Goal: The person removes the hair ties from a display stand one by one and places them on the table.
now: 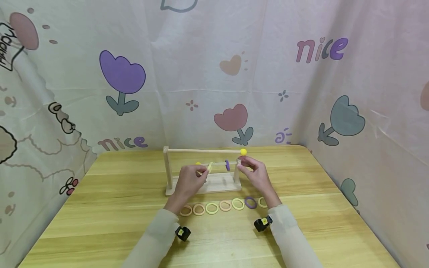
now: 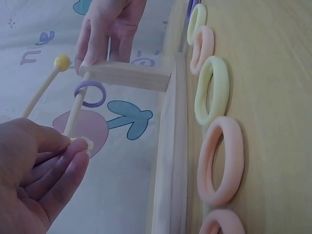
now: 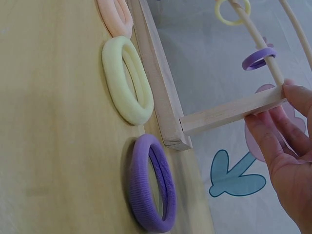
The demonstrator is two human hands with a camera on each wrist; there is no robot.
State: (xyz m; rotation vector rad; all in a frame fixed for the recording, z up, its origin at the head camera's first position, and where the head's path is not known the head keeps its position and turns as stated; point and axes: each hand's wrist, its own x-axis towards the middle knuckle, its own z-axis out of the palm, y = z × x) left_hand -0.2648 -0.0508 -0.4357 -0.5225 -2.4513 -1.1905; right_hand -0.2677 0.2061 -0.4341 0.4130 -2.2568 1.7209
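A pale wooden rack (image 1: 221, 182) has two posts, each bearing a horizontal rod tipped with a yellow ball. My left hand (image 1: 190, 181) pinches a yellow hair tie (image 1: 210, 167) that hangs around the lower rod (image 2: 75, 111). A purple hair tie (image 1: 227, 165) hangs on that same rod, closer to the shorter post (image 3: 229, 113). With thumb and fingers, my right hand (image 1: 257, 175) holds the top of this post. In the left wrist view, the fingertips hide part of the yellow hair tie.
In front of the rack, a row of several hair ties lies on the wooden table (image 1: 100, 223): peach (image 1: 199, 209), yellow (image 1: 238, 204) and purple (image 1: 250, 203). The upper rod (image 1: 204, 150) runs behind my hands. A printed curtain (image 1: 187, 67) surrounds the table.
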